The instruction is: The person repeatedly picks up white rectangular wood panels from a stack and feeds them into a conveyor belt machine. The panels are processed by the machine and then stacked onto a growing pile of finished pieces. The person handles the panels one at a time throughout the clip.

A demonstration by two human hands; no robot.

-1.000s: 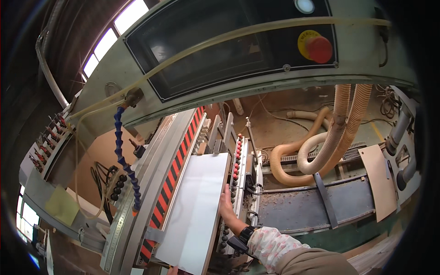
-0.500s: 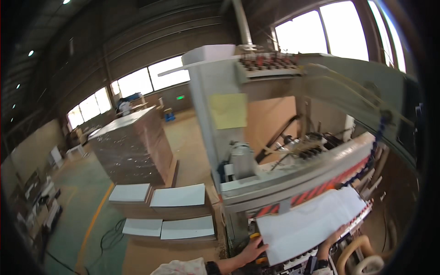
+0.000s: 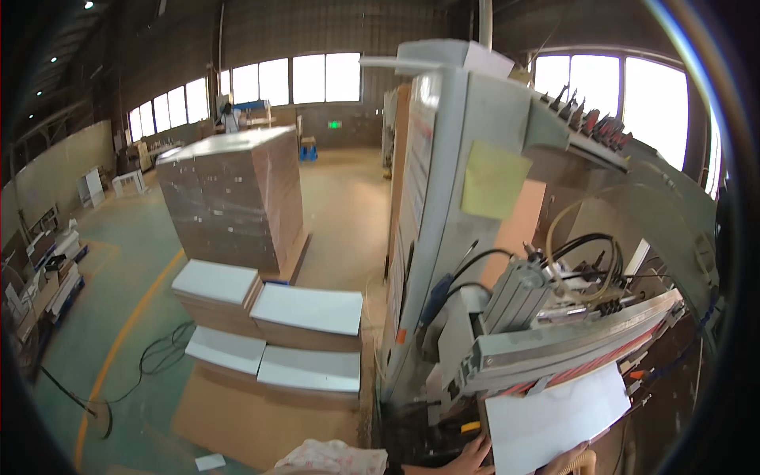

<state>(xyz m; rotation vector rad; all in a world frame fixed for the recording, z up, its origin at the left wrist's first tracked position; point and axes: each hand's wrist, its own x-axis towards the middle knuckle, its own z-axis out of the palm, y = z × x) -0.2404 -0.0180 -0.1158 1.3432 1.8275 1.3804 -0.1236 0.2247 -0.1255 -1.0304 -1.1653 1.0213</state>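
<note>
A white rectangular panel [image 3: 558, 416] lies on the machine's bed, its far edge beneath the long metal beam [image 3: 578, 336]. My left hand [image 3: 473, 457] is at the panel's near left corner, fingers closed on its edge. At the near edge, my right hand [image 3: 565, 459] holds the panel from below right; the picture's lower rim and a beige hose [image 3: 584, 463] hide part of it. Red and black striping runs under the beam, just above the panel. A small yellow part [image 3: 470, 427] sits beside my left hand.
Left of the machine stand several low stacks of white-topped panels [image 3: 309, 309] on a brown sheet [image 3: 245, 416]. Behind them rises a tall wrapped stack [image 3: 229, 198]. A black cable [image 3: 162, 348] lies coiled on the green floor. A person [image 3: 229, 119] is far back.
My view has turned left, so the machine, panel and both hands appear lower and farther right. Both hands remain at the panel's edges.
</note>
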